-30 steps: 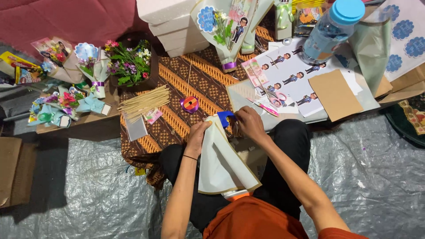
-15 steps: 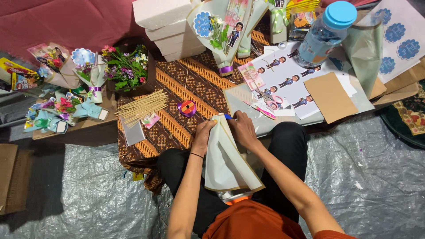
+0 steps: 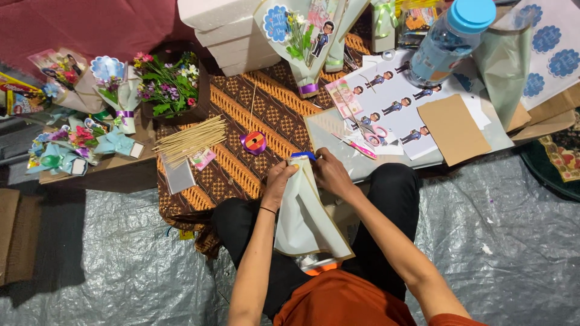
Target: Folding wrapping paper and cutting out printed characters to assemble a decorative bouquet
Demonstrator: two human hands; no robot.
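Note:
My left hand (image 3: 279, 180) and my right hand (image 3: 328, 172) both grip the top end of a pale cone-shaped paper wrapper (image 3: 305, 220) that lies across my lap. A small blue piece (image 3: 303, 155) peeks out between my fingers at the wrapper's narrow end. A thin dark band circles my left wrist. The wrapper's wide end points toward my body, over an orange garment (image 3: 344, 299).
A patterned brown cloth (image 3: 241, 127) holds a bundle of wooden skewers (image 3: 192, 140) and a purple-orange ribbon roll (image 3: 253, 142). Scissors (image 3: 365, 130) lie on sticker sheets (image 3: 399, 102). Finished small bouquets (image 3: 115, 90), foam blocks (image 3: 226, 30), a water bottle (image 3: 450, 39) and brown card (image 3: 453, 128) surround them.
The view has shifted slightly. My hands stay at the wrapper's narrow end, with the fingers pinching it closer together.

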